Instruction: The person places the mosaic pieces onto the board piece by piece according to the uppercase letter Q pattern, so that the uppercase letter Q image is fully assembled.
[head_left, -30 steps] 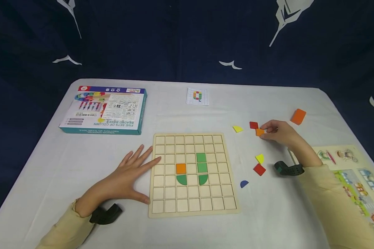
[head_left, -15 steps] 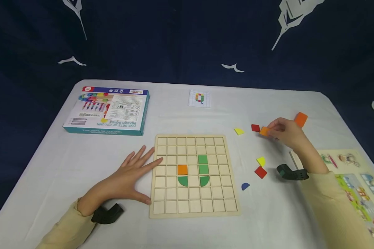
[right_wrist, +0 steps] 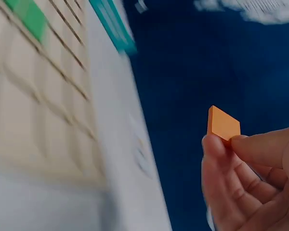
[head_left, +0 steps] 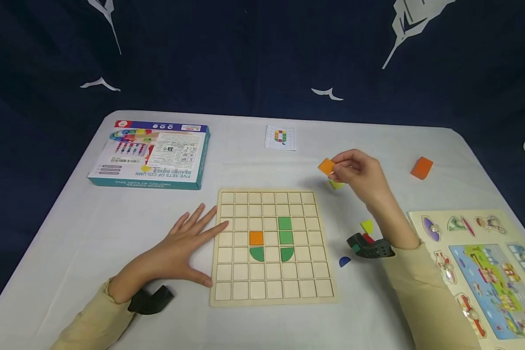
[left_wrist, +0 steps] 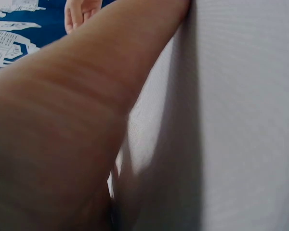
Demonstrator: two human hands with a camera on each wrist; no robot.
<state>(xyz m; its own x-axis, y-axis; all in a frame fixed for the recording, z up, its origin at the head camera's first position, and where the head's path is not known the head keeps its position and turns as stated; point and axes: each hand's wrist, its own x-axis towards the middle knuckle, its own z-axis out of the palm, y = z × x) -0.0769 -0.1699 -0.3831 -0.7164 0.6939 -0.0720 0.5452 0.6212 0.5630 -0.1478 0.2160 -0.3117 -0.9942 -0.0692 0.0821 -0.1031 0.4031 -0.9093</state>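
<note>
Pinched between the thumb and fingers of my right hand [head_left: 362, 177] is an orange square tile [head_left: 325, 166], raised above the table to the right of the board. The same tile shows clearly in the right wrist view, held by one corner. My left hand [head_left: 179, 250] lies with spread fingers at the left edge of the wooden grid board [head_left: 240, 287], fingertips on its rim. Set into the grid are an orange square [head_left: 256, 238], two green squares [head_left: 285, 230] and two green quarter-circles [head_left: 257, 253]. The left wrist view shows mostly forearm and tablecloth.
A small pattern card [head_left: 271, 143] lies behind the board, and a boxed set [head_left: 148, 153] at back left. Right of the board are yellow pieces [head_left: 367, 226], a partly covered red tile [head_left: 368, 238], a blue half-circle [head_left: 344, 261], an orange block [head_left: 422, 167] and a picture puzzle [head_left: 428, 248].
My right hand has picked the orange tile up from beside the red one and carried it left, now above a yellow piece. The left hand stays on the board's edge.
</note>
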